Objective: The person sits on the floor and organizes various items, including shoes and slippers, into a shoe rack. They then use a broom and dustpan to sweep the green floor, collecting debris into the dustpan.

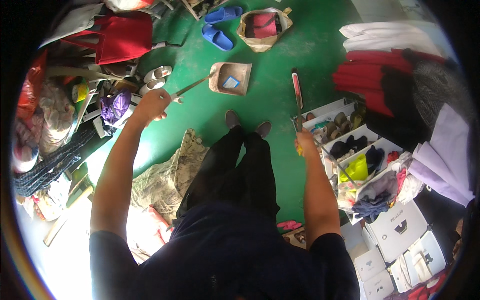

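Observation:
My left hand point(152, 107) grips the end of a long handle point(193, 84) that leads to a dustpan point(243, 73) ahead of my feet. A small flat blue-edged piece point(231, 82) lies in the dustpan. Whether the pan rests on the floor or hangs just above it, I cannot tell. In my right hand point(305, 140) is the stick of what looks like a broom, its narrow red and white head point(296, 84) pointing forward, right of the dustpan. A gap of green floor point(270, 105) separates the two.
Blue slippers point(217, 36) and a bag point(258, 43) stand ahead. White shoes point(155, 78) and a red tote point(125, 37) are at left. Close to my right arm stands a shoe rack point(330, 144), near hanging clothes point(363, 77) and white storage boxes point(399, 232). Patterned cloth point(161, 183) lies by my left leg.

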`<act>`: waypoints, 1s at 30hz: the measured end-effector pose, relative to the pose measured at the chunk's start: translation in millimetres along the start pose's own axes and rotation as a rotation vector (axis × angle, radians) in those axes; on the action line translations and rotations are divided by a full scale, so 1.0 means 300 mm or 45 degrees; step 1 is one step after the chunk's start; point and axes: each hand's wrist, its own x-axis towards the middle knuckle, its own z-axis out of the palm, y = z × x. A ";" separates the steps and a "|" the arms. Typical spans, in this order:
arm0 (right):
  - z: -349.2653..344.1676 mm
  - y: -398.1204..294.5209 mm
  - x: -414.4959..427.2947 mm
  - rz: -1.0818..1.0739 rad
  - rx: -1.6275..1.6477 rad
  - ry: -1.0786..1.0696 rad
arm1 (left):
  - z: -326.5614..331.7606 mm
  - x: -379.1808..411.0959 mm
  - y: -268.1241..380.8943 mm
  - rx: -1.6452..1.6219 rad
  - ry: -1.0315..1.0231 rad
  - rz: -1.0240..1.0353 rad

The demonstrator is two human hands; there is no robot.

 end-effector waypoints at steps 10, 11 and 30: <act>0.115 -0.110 -0.208 0.082 -0.104 -0.309 | 0.037 -0.018 -0.195 -0.313 -0.017 -0.219; 0.084 -0.146 -0.247 0.110 -0.106 -0.305 | 0.039 -0.030 -0.186 -0.372 -0.023 -0.276; 0.360 -0.075 -0.209 0.031 -0.229 -0.319 | 0.185 -0.094 -0.275 -0.059 0.215 0.006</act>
